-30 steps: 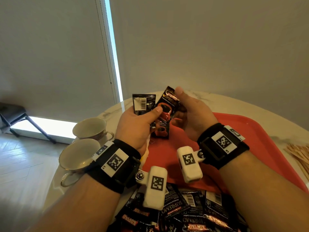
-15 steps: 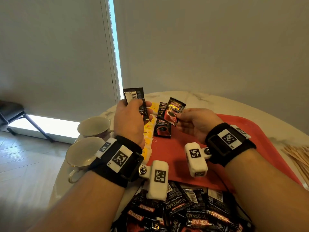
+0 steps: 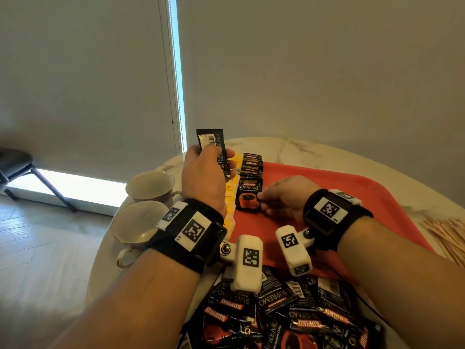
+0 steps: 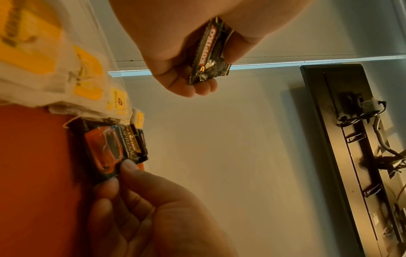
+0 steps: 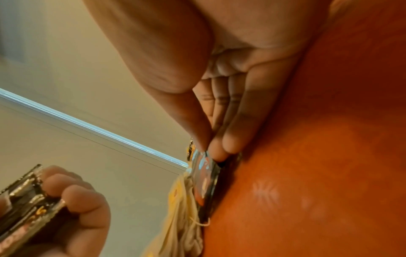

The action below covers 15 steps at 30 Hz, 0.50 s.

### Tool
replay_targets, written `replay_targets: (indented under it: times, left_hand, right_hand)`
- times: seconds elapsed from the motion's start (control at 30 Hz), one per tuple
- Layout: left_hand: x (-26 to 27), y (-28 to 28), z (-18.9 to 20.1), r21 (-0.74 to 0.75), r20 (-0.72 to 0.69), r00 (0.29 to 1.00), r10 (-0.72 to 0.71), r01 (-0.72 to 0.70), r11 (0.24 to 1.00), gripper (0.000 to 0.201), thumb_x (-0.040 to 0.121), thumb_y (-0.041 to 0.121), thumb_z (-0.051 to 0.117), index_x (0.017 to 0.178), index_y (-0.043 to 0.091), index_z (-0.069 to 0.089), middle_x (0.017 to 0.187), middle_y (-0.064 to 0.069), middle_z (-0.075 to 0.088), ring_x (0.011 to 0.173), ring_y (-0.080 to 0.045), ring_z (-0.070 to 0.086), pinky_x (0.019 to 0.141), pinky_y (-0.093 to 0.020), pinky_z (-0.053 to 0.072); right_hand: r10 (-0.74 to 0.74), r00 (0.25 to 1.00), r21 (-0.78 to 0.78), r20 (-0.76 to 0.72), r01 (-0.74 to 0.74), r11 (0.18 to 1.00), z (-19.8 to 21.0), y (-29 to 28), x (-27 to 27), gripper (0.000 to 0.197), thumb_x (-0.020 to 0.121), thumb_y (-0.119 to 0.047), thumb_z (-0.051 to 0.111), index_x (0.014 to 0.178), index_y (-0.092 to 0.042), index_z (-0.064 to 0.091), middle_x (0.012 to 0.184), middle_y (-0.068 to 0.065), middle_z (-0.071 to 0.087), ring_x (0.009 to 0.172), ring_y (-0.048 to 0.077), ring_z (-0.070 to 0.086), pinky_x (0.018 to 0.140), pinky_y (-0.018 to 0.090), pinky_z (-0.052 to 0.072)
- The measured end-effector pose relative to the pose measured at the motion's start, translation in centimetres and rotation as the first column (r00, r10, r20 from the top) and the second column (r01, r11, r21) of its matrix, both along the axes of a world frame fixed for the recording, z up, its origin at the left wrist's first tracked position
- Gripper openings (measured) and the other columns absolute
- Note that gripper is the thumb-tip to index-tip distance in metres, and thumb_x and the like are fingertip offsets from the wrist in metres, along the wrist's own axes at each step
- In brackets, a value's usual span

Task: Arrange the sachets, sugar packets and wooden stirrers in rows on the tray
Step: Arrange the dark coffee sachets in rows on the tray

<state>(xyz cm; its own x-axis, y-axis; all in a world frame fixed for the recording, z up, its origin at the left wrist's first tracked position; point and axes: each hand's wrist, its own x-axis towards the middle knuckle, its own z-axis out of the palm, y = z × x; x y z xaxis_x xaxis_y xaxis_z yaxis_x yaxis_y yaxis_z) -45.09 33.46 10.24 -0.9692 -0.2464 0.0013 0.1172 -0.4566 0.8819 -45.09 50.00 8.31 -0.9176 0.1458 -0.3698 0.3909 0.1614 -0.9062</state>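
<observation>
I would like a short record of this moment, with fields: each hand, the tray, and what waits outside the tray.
left hand: holds a few coffee sachets above the table
right hand: pinches the nearest sachet of the row on the tray
tray: red; sachet row beside yellow packets
waiting: sachet pile, wooden stirrers

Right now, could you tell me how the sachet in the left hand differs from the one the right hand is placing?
The left hand's sachet is held upright in the air, barcode back showing. The right hand's sachet lies flat on the red tray, cup picture up, ending a row. Both are black Kopiko sachets.
</observation>
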Motion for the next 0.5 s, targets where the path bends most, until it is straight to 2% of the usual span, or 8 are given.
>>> replay_targets:
  times: [0.2,0.33,0.5]
  left_hand:
    - [0.04,0.09,0.05,-0.001,0.007,1.000,0.002,-0.002,1.000,0.013,0.101,0.013,0.053,0.108,0.012,0.064,0.082,-0.005,0.075,0.075,-0.020,0.069,0.071,-0.035,0.057]
    - [0.07,-0.04,0.07,0.019,0.014,1.000,-0.006,0.006,1.000,0.013,0.101,0.013,0.053,0.110,0.013,0.063,0.081,-0.005,0.075,0.074,-0.020,0.068,0.070,-0.034,0.057]
    - [0.01,-0.08,0.14,0.032,0.017,1.000,-0.006,0.006,0.999,0.016,0.100,0.012,0.053,0.113,0.010,0.062,0.081,-0.006,0.075,0.072,-0.020,0.068,0.068,-0.034,0.057]
  right_hand:
    - [-0.006,0.999,-0.001,0.034,0.006,1.000,0.04,-0.07,-0.03,0.005,0.086,-0.001,0.076,0.087,0.000,0.071,0.067,0.011,0.071,0.060,0.017,0.067,0.060,0.027,0.058]
    - [-0.075,0.997,-0.032,0.031,0.076,0.997,-0.18,0.06,0.02,0.016,0.092,-0.012,0.074,0.097,0.002,0.069,0.055,0.006,0.065,0.057,0.018,0.066,0.057,0.028,0.059]
    - [-0.092,0.994,-0.011,0.053,0.093,0.996,-0.19,0.77,0.49,0.020,0.099,-0.013,0.062,0.100,0.006,0.068,0.072,0.013,0.064,0.056,0.019,0.063,0.049,0.026,0.056]
